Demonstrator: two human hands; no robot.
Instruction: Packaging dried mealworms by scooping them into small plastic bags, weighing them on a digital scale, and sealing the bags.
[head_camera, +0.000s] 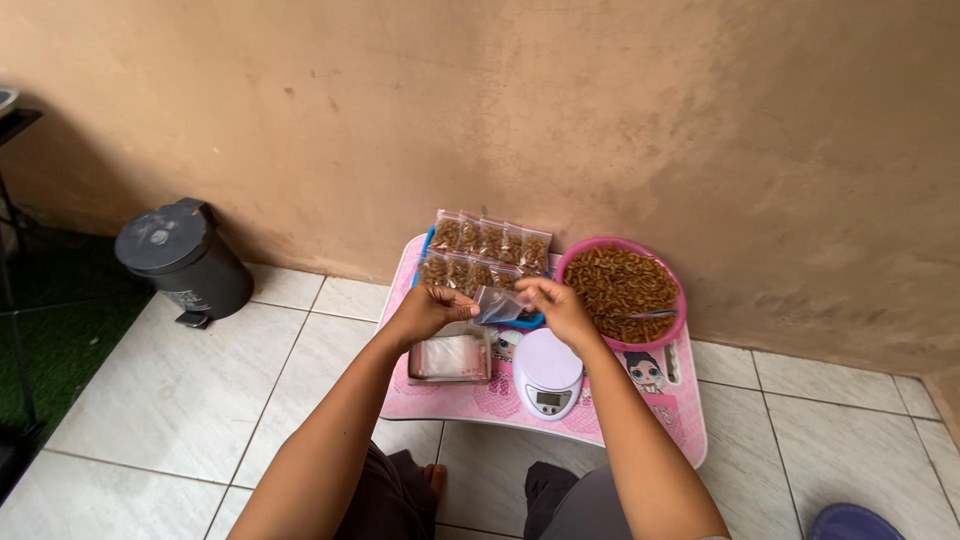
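I see my left hand (428, 310) and right hand (556, 305) raised over the pink counter (470, 400), each pinching an edge of a small clear bag (498, 305) stretched between them. The bag hangs just above the counter's middle, in front of the filled bags (488, 250) and left of the bowl (622, 292); whether anything is in it I cannot tell.

The filled bags lie in two overlapping rows on a blue tray (428, 248) at the counter's far edge, each holding brown pieces. The pink bowl, at the far right corner, is heaped with the same brown pieces, and a spoon (645, 314) lies on the heap.

Below my left hand sits a box of empty bags (450, 355). Just right of it, under my right wrist, is a white scale (547, 372) with a round plate and a small display.

The counter stands on a tiled floor (200, 390) against a tan wall (600, 120). A dark pedal bin (185, 260) stands well apart on the left.
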